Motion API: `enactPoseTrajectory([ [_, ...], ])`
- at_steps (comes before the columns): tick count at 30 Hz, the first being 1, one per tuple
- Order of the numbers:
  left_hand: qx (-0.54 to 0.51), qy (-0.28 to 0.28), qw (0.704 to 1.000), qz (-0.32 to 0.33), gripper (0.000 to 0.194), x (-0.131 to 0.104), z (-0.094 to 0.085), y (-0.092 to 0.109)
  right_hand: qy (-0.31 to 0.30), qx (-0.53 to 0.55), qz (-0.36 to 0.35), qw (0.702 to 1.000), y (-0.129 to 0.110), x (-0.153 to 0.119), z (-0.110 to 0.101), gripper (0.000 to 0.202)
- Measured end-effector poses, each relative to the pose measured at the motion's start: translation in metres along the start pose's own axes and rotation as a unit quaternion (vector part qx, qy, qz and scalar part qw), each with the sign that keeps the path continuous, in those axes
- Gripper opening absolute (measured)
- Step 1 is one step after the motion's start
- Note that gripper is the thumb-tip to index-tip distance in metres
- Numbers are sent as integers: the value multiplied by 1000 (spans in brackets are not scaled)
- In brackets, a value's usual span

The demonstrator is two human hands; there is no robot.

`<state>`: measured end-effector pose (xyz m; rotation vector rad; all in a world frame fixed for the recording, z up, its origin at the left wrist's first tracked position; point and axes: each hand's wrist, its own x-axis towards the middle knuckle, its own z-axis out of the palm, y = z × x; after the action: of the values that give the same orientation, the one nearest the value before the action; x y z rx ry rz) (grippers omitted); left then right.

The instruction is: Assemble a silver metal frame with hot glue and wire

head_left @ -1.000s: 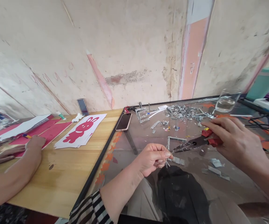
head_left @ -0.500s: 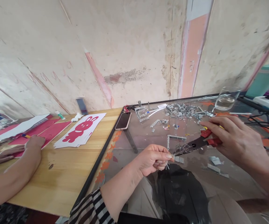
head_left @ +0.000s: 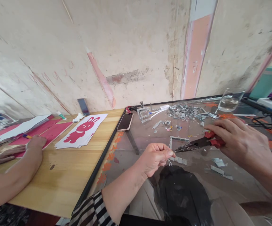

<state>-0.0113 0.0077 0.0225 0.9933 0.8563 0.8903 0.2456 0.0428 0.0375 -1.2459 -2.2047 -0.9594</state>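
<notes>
Between the thumb and fingers of my left hand is a small bundle of thin pale strips, their ends poking out below. My right hand grips the red handles of long-nosed pliers. The pliers' tips point left and meet the strips right at my left fingertips; whether the jaws clamp them I cannot make out. Just beyond and below the tips, a grey frame-like piece and a row of grey flat segments lie on the glossy tabletop.
A heap of grey scraps spreads at the back, beside a glass of water. A phone lies at the table's left edge. On the wooden table, another person's hand rests on red paper near rabbit-print sheets.
My left hand has risen slightly with the strips. The pliers have tilted flatter and their tips have shifted up and a little left. My right hand has moved slightly right.
</notes>
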Motion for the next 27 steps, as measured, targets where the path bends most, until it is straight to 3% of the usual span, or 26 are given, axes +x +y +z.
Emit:
enactPoseTrajectory([
  [3,65,53,996,40,27,0,2,0,-13,-4,5,1000,0,-1,2,24],
  [6,116,66,989,63,28,0,3,1,-20,-2,10,1000,0,-1,2,27],
  [11,125,36,991,41,26,2,-2,1,-27,10,15,999,0,-1,5,34],
  [18,53,-31,998,3,18,5,-10,-3,-38,31,28,998,0,-3,11,33],
  [27,31,-37,999,-6,17,4,-7,-2,-29,26,14,999,-1,-1,8,29],
])
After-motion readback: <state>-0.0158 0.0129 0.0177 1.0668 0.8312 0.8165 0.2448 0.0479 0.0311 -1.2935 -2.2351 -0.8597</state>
